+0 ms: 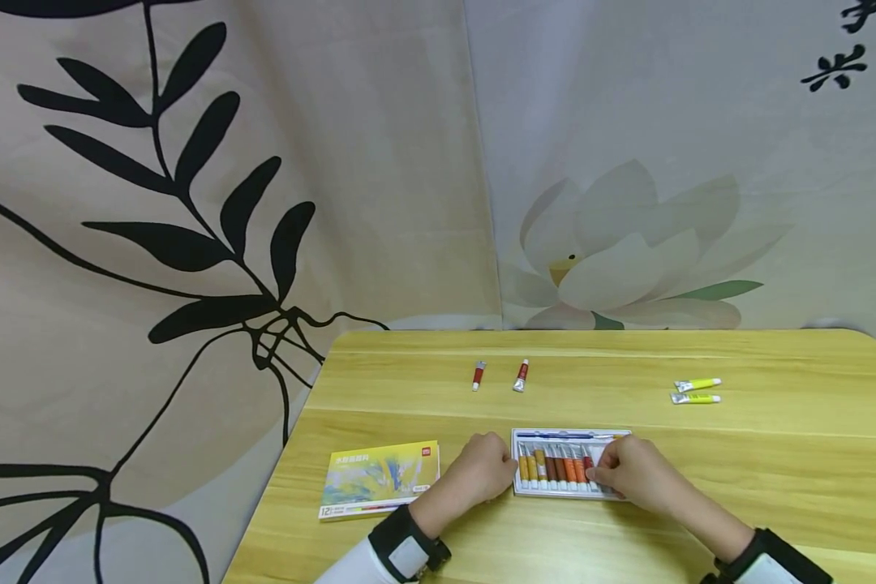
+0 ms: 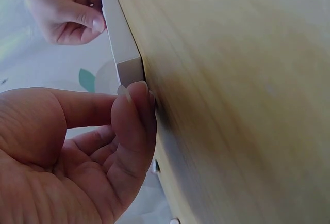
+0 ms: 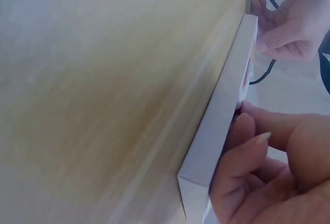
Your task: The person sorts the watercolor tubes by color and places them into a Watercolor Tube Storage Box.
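A white tray (image 1: pixel 555 495) of paint tubes stands on the table, holding a row of yellow, brown, orange and red tubes. Along its back edge lies a blue-handled paintbrush (image 1: pixel 565 436). My left hand (image 1: pixel 485 469) holds the tray's left end, thumb and forefinger meeting at the corner (image 2: pixel 129 69) in the left wrist view. At the row's right end, my right hand (image 1: pixel 638 472) reaches over the rim and pinches a dark red paint tube (image 1: pixel 588 462). Its fingertips partly hide that tube; in the right wrist view the tray wall (image 3: pixel 219 110) covers most of it.
A yellow paint box lid (image 1: pixel 380 478) with a printed picture lies left of the tray, beside my left forearm. Two red tubes (image 1: pixel 521 375) lie farther back on the wooden table (image 1: pixel 788 454). Two yellow tubes (image 1: pixel 697 384) lie at the back right. A printed curtain (image 1: pixel 380 162) hangs behind.
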A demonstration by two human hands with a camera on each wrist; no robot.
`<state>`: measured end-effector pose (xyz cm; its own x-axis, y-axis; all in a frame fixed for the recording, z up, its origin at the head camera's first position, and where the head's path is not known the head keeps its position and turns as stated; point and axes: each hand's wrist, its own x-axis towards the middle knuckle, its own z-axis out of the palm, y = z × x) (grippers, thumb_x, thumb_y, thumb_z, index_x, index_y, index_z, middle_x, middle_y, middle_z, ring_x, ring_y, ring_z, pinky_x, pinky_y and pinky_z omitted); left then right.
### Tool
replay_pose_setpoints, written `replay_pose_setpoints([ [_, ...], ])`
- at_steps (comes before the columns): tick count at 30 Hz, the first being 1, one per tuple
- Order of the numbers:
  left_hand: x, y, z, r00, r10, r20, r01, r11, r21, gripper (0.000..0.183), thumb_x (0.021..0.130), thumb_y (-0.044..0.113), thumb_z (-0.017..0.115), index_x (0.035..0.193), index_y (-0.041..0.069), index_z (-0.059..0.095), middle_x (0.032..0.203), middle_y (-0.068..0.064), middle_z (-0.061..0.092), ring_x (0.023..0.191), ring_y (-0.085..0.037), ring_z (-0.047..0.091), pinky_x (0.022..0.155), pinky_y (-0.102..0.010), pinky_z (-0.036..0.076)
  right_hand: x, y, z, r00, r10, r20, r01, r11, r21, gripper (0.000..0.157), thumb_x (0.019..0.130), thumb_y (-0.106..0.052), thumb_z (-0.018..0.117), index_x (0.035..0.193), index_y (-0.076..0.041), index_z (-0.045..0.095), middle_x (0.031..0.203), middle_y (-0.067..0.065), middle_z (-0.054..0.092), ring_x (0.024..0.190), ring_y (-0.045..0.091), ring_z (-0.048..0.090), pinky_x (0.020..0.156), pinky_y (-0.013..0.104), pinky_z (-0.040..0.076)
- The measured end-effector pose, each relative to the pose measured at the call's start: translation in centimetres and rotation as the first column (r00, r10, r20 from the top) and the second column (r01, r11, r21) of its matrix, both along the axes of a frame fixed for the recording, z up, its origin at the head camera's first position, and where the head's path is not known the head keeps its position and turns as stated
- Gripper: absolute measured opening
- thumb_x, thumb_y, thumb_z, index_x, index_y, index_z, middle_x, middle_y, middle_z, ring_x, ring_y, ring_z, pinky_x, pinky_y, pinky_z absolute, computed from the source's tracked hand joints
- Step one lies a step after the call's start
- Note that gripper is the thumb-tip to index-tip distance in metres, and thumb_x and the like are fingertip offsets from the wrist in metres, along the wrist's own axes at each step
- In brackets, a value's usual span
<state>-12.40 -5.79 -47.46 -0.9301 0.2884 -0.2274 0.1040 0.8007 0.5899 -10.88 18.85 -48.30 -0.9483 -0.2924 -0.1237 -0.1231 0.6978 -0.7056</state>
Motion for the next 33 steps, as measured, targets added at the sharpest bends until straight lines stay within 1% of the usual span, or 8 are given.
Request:
replay_pose_setpoints([
  [4, 0.0, 0.0, -0.1, 1.000, -0.004, 0.001, 0.004, 1.000, -0.003, 0.043, 0.091, 0.018, 0.058, 0.049, 0.017, 0.048, 0.039, 0.008, 0.037, 0.033, -0.007, 0.037, 0.029, -0.019, 0.024, 0.1, -0.2, -0.2, 0.999, -0.021, -0.038, 0.022, 0.999, 0.038, 0.027, 0.081, -0.023, 0.072, 0.060, -0.015, 0.056, 0.054, -0.004, 0.050, 0.047, 0.010, 0.042, 0.045, 0.026, 0.038],
  [7, -0.1, -0.1, -0.2, 1.000, -0.010, -0.002, 0.010, 1.000, -0.012, 0.043, 0.091, 0.018, 0.058, 0.049, 0.016, 0.049, 0.040, 0.007, 0.037, 0.033, -0.008, 0.037, 0.029, -0.019, 0.024, 0.1, -0.4, -0.3, 0.996, -0.010, -0.083, 0.016, 0.998, 0.068, 0.028, 0.079, -0.021, 0.074, 0.059, -0.016, 0.054, 0.060, -0.003, 0.049, 0.051, 0.010, 0.042, 0.047, 0.026, 0.037],
  [11, -0.2, -0.1, -0.2, 1.000, -0.017, -0.003, 0.017, 1.000, -0.010, 0.043, 0.091, 0.018, 0.058, 0.049, 0.016, 0.048, 0.039, 0.007, 0.038, 0.033, -0.007, 0.038, 0.030, -0.020, 0.026, 0.1, -0.6, -0.3, 0.991, 0.007, -0.136, 0.006, 0.995, 0.097, 0.029, 0.077, -0.019, 0.075, 0.058, -0.017, 0.053, 0.062, -0.003, 0.049, 0.056, 0.012, 0.042, 0.050, 0.029, 0.038],
  [15, -0.2, 0.0, -0.3, 1.000, -0.014, 0.011, 0.014, 1.000, 0.002, 0.043, 0.092, 0.018, 0.057, 0.050, 0.016, 0.050, 0.039, 0.007, 0.039, 0.032, -0.008, 0.039, 0.029, -0.019, 0.026, -0.1, -0.6, -0.3, 0.993, -0.006, -0.115, 0.018, 0.994, 0.104, 0.029, 0.076, -0.019, 0.075, 0.059, -0.017, 0.053, 0.062, -0.003, 0.049, 0.056, 0.012, 0.042, 0.052, 0.030, 0.038],
  [21, -0.2, 0.1, -0.3, 1.000, -0.014, 0.013, 0.014, 1.000, 0.004, 0.042, 0.092, 0.018, 0.058, 0.051, 0.015, 0.051, 0.039, 0.006, 0.040, 0.031, -0.008, 0.041, 0.028, -0.018, 0.026, -0.2, -0.4, -0.3, 0.996, -0.008, -0.094, 0.017, 0.995, 0.098, 0.029, 0.077, -0.021, 0.075, 0.059, -0.016, 0.053, 0.058, -0.004, 0.049, 0.053, 0.011, 0.042, 0.051, 0.029, 0.038],
  [27, -0.1, 0.2, -0.2, 1.000, -0.014, 0.017, 0.014, 1.000, -0.001, 0.041, 0.092, 0.019, 0.057, 0.052, 0.015, 0.052, 0.040, 0.006, 0.041, 0.032, -0.008, 0.040, 0.029, -0.019, 0.026, -0.2, -0.3, -0.4, 0.997, -0.014, -0.082, 0.021, 0.996, 0.089, 0.028, 0.077, -0.019, 0.075, 0.059, -0.016, 0.053, 0.061, -0.003, 0.049, 0.054, 0.011, 0.042, 0.050, 0.029, 0.037],
  [30, -0.1, 0.1, 0.1, 1.000, -0.023, 0.012, 0.023, 1.000, -0.016, 0.041, 0.092, 0.018, 0.057, 0.052, 0.015, 0.052, 0.040, 0.006, 0.041, 0.033, -0.008, 0.040, 0.030, -0.020, 0.027, -0.1, -0.3, -0.5, 0.997, -0.008, -0.079, 0.014, 0.996, 0.085, 0.028, 0.078, -0.018, 0.074, 0.059, -0.016, 0.053, 0.060, -0.003, 0.049, 0.053, 0.011, 0.043, 0.048, 0.028, 0.037],
  [33, -0.6, -0.3, 0.8, 1.000, -0.031, -0.001, 0.031, 0.999, -0.026, 0.040, 0.092, 0.017, 0.055, 0.052, 0.014, 0.053, 0.040, 0.006, 0.040, 0.033, -0.008, 0.039, 0.030, -0.020, 0.027, -0.1, -0.3, -0.4, 0.997, -0.001, -0.080, 0.008, 0.996, 0.085, 0.028, 0.078, -0.018, 0.074, 0.059, -0.016, 0.054, 0.060, -0.004, 0.050, 0.054, 0.011, 0.043, 0.048, 0.028, 0.038],
])
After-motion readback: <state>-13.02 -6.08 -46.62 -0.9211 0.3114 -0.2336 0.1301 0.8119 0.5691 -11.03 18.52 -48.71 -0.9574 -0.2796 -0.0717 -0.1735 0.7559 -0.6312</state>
